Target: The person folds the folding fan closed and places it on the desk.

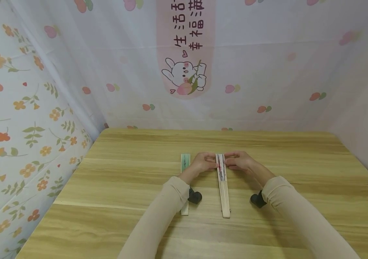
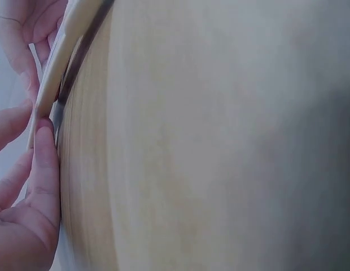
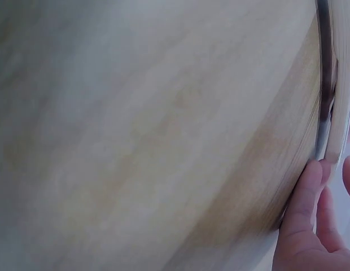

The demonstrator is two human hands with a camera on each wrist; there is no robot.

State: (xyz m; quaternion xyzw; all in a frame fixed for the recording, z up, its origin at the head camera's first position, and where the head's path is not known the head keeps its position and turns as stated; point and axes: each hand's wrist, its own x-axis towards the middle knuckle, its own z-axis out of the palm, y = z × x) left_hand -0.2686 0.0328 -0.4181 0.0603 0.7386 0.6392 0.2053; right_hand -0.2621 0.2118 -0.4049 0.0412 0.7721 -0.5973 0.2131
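A folded hand fan with pale wooden ribs and a white, patterned upper part lies lengthwise before me. At its far end, my left hand pinches the left edge with thumb and fingertips. The right hand grips the same end from the opposite side. Both wrist views show fingertips right at the tip of the fan, which stands slightly above the tabletop there. Under my left forearm is a second narrow folded piece, green at its far end; the sleeve and wrist hide its middle.
Both things are on a wood-grain table. A white curtain with a printed rabbit hangs behind its far edge, and a floral cloth hangs on the left. Dark wrist cameras sit beneath the cuffs, close over the table.
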